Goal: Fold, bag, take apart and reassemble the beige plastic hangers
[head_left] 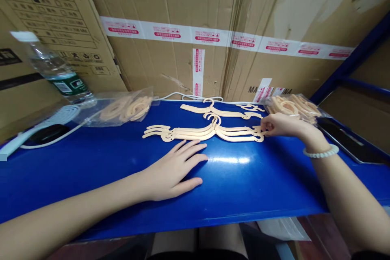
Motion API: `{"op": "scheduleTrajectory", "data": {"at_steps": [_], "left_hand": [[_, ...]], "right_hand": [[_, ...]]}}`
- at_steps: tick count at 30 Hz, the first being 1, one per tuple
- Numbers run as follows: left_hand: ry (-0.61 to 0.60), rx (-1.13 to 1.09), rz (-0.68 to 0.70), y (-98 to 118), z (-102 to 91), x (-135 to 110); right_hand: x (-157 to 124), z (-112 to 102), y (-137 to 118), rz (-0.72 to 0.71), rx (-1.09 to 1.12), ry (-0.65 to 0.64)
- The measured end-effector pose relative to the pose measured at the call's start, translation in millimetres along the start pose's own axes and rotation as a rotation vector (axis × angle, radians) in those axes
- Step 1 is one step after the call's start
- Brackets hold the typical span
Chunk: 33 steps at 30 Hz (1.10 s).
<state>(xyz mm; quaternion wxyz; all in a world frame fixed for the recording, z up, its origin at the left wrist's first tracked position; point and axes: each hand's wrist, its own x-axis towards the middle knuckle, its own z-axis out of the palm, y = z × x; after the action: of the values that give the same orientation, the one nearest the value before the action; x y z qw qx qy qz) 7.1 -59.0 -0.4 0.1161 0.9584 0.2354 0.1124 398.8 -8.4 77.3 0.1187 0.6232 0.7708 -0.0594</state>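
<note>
A stack of cream plastic hangers point(195, 132) lies on the blue table point(122, 178), hooks pointing away from me. My left hand point(175, 170) rests flat on the table just in front of the stack, fingers stretched out and holding nothing. My right hand point(278, 125), with a white bead bracelet at the wrist, pinches the right end of the stack. A second, smaller group of hangers point(222, 111) lies behind the stack.
Clear bags of cream hangers lie at the back left point(128, 107) and back right point(294, 105). A water bottle point(51, 69), a dark phone point(47, 133) and a white cable sit at the left. A black tablet point(350, 142) lies at the right. Cardboard boxes point(195, 28) wall the back.
</note>
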Motion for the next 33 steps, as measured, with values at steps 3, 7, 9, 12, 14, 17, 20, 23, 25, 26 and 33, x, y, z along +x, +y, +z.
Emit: {"op": "scheduleTrajectory", "data": {"at_steps": [3,7,9,12,14,17,20,23,25,26,33], "left_hand": [[-0.013,-0.002,-0.007,0.0,-0.8,-0.1],[-0.008,-0.013,-0.006,0.0,-1.6,0.5],[-0.01,-0.011,-0.003,-0.2,-1.7,0.8],[-0.012,-0.004,0.001,-0.6,-1.6,1.0],[-0.004,-0.005,0.004,-0.9,-1.2,0.9],[0.025,-0.014,0.027,-1.7,-0.4,1.0],[0.067,-0.021,0.093,-3.4,0.4,1.5],[0.095,-0.019,0.157,-5.8,0.8,1.9],[0.101,-0.011,0.176,-7.2,0.7,1.9],[0.102,-0.007,0.181,-7.8,0.5,1.9],[0.09,0.013,0.194,-8.1,-1.9,1.8]], "right_hand": [[-0.2,-0.5,-0.6,0.012,-0.03,0.016],[-0.7,-0.8,-0.5,0.047,-0.056,0.024],[-0.7,-1.0,0.0,0.061,-0.053,0.021],[-1.0,-2.3,0.3,0.078,-0.052,0.031],[-1.4,-3.7,-0.9,0.081,-0.06,0.056],[-2.2,-5.7,-5.7,0.042,-0.068,0.231],[-3.8,-7.3,-12.1,-0.037,-0.037,0.487],[-6.1,-9.3,-16.3,-0.073,-0.003,0.609],[-7.2,-10.7,-17.1,-0.056,0.01,0.647],[-7.6,-11.2,-17.1,-0.037,0.013,0.66],[-4.8,-9.7,-12.5,0.085,0.023,0.667]]}}
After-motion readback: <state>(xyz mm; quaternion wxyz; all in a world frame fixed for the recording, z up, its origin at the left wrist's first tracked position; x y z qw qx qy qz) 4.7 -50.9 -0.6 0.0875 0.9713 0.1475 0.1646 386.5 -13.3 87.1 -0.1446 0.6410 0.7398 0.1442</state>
